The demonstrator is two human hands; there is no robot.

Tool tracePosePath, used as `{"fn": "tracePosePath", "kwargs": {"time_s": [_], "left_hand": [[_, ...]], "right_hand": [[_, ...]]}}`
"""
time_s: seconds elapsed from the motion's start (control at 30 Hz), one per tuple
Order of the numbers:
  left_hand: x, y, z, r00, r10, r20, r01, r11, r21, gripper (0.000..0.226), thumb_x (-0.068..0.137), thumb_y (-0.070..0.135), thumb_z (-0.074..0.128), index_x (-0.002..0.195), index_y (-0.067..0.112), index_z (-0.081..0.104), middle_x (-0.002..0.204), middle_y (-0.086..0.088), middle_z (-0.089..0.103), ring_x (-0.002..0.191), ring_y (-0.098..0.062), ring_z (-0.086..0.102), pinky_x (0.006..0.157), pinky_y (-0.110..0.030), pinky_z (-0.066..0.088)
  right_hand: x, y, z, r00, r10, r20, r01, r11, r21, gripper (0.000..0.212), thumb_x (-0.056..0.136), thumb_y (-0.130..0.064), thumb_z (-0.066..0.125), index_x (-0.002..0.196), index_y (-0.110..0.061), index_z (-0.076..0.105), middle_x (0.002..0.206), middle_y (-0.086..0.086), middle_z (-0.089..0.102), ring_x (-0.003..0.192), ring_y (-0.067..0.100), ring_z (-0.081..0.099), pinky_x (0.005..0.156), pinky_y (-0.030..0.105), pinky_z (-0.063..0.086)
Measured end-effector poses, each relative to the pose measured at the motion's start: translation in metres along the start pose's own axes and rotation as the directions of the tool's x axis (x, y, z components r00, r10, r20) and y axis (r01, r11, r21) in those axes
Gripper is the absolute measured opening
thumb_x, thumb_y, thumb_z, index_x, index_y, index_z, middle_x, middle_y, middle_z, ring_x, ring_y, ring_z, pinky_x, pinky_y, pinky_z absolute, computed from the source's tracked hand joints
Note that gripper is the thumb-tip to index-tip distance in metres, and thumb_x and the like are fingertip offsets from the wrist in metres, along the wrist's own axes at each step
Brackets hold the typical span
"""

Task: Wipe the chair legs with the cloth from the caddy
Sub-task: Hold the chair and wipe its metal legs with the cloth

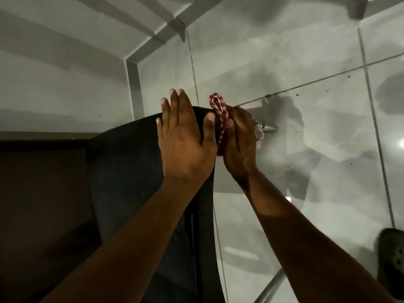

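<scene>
I look down on a dark plastic chair (131, 162) standing on pale floor tiles. My left hand (185, 141) lies flat on the chair's rounded front corner, fingers spread and holding nothing. My right hand (238, 141) is just to the right of that corner, shut on a bunched red-and-white patterned cloth (219, 108), which it presses against the chair's outer edge. The upper part of the chair leg is hidden under the hands and the seat. A thin metal leg tip (270, 129) shows on the floor beyond my right hand.
A grey skirting (135, 88) runs along the wall corner behind the chair. A dark sandal-like object (391, 256) lies at the right edge of the floor. Another chair leg foot (358, 9) stands at the top right. A metal bar (269, 289) crosses the bottom.
</scene>
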State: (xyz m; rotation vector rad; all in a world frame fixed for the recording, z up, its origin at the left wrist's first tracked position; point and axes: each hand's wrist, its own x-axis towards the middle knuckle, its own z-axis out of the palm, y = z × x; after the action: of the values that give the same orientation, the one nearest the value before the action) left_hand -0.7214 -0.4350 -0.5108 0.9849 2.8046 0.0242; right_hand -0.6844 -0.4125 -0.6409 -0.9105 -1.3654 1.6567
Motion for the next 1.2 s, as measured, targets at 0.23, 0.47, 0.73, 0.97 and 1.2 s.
{"fn": "tracePosePath", "kwargs": {"time_s": [0.23, 0.47, 0.73, 0.97, 1.2], "left_hand": [[0.0, -0.005, 0.002, 1.0, -0.012, -0.007, 0.012, 1.0, -0.026, 0.07, 0.098, 0.053, 0.03, 0.156, 0.02, 0.009, 0.167, 0.002, 0.008, 0.153, -0.014, 0.0, 0.124, -0.037, -0.001], [0.002, 0.001, -0.004, 0.999, -0.037, 0.017, 0.038, 0.998, -0.046, 0.066, 0.102, 0.045, 0.037, 0.156, 0.023, 0.005, 0.167, 0.007, 0.003, 0.152, -0.008, -0.004, 0.126, -0.039, 0.002], [0.004, 0.004, -0.006, 0.998, -0.049, 0.042, 0.05, 0.998, -0.031, 0.067, 0.103, 0.045, 0.035, 0.156, 0.02, 0.004, 0.167, 0.004, 0.003, 0.153, -0.011, -0.004, 0.126, -0.038, 0.0], [0.005, 0.001, -0.006, 0.998, -0.045, 0.046, 0.046, 0.999, -0.019, 0.069, 0.101, 0.046, 0.033, 0.156, 0.016, 0.005, 0.167, 0.0, 0.005, 0.154, -0.016, -0.002, 0.126, -0.042, 0.002], [0.004, 0.004, -0.006, 0.998, -0.053, 0.042, 0.053, 0.999, 0.0, 0.07, 0.102, 0.045, 0.035, 0.156, 0.016, 0.001, 0.167, -0.001, 0.0, 0.154, -0.016, -0.006, 0.126, -0.039, -0.001]], "right_hand": [[0.006, 0.054, 0.021, 0.974, -0.205, -0.097, 0.199, 0.978, -0.063, 0.054, 0.106, -0.046, 0.017, 0.124, -0.011, 0.054, 0.112, 0.009, 0.061, 0.108, 0.024, 0.056, 0.098, 0.046, 0.045], [0.013, 0.113, 0.024, 0.976, -0.087, -0.198, 0.06, 0.989, -0.134, 0.055, 0.104, -0.055, 0.014, 0.107, -0.018, 0.055, 0.102, 0.014, 0.059, 0.1, 0.036, 0.058, 0.097, 0.049, 0.045], [0.046, 0.182, -0.029, 0.679, 0.73, 0.071, -0.716, 0.639, 0.282, 0.047, 0.102, -0.024, 0.04, 0.119, 0.015, 0.057, 0.106, 0.033, 0.06, 0.079, 0.023, 0.063, 0.063, 0.026, 0.048], [0.03, 0.054, 0.005, 0.869, 0.495, 0.018, -0.48, 0.834, 0.273, 0.035, 0.094, -0.032, 0.043, 0.082, -0.012, 0.069, 0.08, 0.014, 0.065, 0.079, 0.04, 0.062, 0.076, 0.053, 0.057], [0.01, 0.055, 0.016, 0.994, 0.085, -0.075, -0.075, 0.99, 0.121, 0.034, 0.103, -0.024, 0.03, 0.09, -0.025, 0.061, 0.091, -0.016, 0.056, 0.098, -0.017, 0.05, 0.109, 0.018, 0.034]]}}
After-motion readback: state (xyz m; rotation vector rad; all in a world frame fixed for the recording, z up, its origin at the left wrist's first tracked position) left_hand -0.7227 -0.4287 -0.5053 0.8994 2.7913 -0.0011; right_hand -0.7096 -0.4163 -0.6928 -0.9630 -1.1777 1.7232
